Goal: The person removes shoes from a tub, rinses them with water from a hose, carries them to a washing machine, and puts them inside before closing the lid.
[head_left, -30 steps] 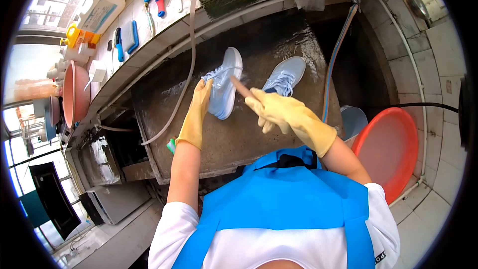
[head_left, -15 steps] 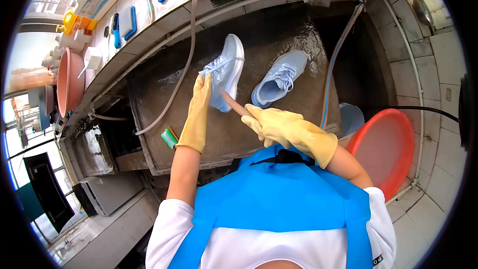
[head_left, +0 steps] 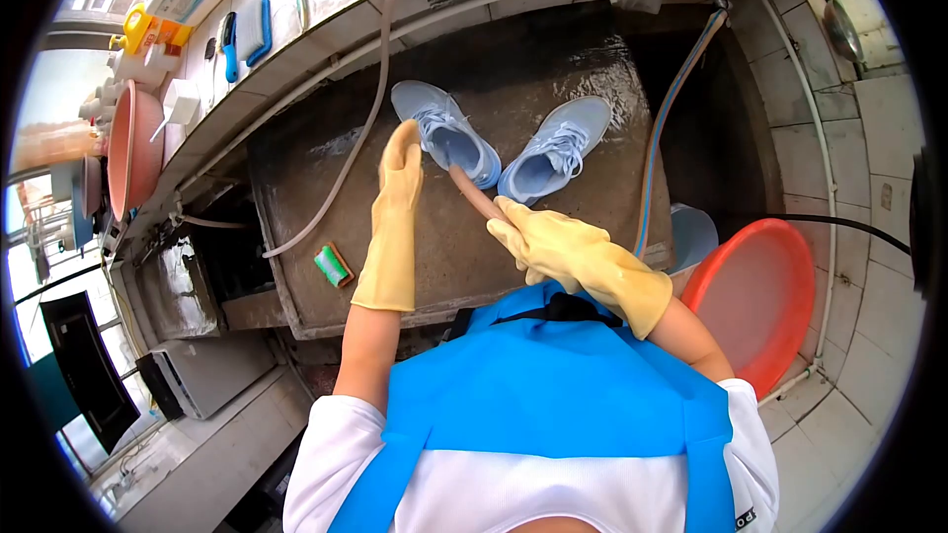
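Two light blue shoes rest upright on the wet stone slab (head_left: 336,308), their heels close together: the left shoe (head_left: 434,118) and the right shoe (head_left: 563,148). My left hand (head_left: 397,207), in a yellow rubber glove, is beside the left shoe's outer edge, fingers together and extended, with nothing seen in it. My right hand (head_left: 573,252), gloved too, is closed around a pinkish-brown hose (head_left: 472,192). The hose end points at the left shoe's heel opening. A green and white scrub brush (head_left: 334,265) lies on the slab left of my left hand.
A pale hose (head_left: 383,69) hangs across the slab's left part. A blue-orange hose (head_left: 664,128) drops at the right. A red basin (head_left: 755,301) and a grey bucket (head_left: 693,237) stand at the right. Brushes and bottles line the ledge (head_left: 326,39), with a pink basin (head_left: 136,150).
The left shoe has gone from tilted on its side to sole down, and my left hand has let go of it. My right hand keeps the hose, with its end still near that shoe.
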`<state>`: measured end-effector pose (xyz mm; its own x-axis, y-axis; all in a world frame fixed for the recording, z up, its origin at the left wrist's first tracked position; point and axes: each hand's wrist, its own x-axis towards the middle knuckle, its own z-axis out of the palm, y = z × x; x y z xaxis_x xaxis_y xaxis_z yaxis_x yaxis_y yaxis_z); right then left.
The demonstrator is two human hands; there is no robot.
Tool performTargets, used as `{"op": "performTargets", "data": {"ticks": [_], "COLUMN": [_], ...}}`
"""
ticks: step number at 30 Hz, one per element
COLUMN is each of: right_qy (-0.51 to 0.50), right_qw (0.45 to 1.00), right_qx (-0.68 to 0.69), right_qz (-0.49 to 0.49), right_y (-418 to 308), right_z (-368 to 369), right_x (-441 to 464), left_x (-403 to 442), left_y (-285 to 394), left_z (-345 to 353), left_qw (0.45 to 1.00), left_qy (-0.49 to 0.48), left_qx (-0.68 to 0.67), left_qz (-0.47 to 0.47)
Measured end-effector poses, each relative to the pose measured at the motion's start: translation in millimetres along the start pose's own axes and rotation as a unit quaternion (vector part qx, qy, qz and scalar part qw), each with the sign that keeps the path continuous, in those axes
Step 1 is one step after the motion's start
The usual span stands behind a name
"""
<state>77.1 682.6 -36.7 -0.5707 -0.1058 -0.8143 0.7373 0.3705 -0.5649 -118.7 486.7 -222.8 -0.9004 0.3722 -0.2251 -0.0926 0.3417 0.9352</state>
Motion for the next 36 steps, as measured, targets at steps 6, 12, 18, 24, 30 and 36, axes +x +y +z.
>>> {"op": "performTargets", "data": {"ticks": [6,12,18,24,30,36], "right_qy": [0.009,0.014,0.043,0.008,0.045,0.037], "right_qw": [1.0,1.0,0.998,0.999,0.999,0.998], "right_qx": [0.017,0.001,-0.016,-0.037,-0.024,-0.047], "right_qz": [0.007,0.023,-0.04,0.007,-0.013,-0.026], "right_y": [2,3,-15,-34,-30,-20], "right_z": [0,-4,-5,-13,-17,-11], "right_x": [5,1,13,16,22,23], "left_x": [11,71,70,88,99,86], "left_y": [8,7,28,-4,-16,-1], "left_z": [12,14,5,-8,-13,-8], "left_qw": [0.865,0.869,0.884,0.971,0.974,0.982], "left_qy": [0.021,-0.09,-0.136,-0.175,-0.213,-0.177], "left_qx": [0.472,0.459,0.435,0.159,0.045,0.029], "left_qz": [0.168,0.163,0.1,-0.034,-0.059,-0.055]}}
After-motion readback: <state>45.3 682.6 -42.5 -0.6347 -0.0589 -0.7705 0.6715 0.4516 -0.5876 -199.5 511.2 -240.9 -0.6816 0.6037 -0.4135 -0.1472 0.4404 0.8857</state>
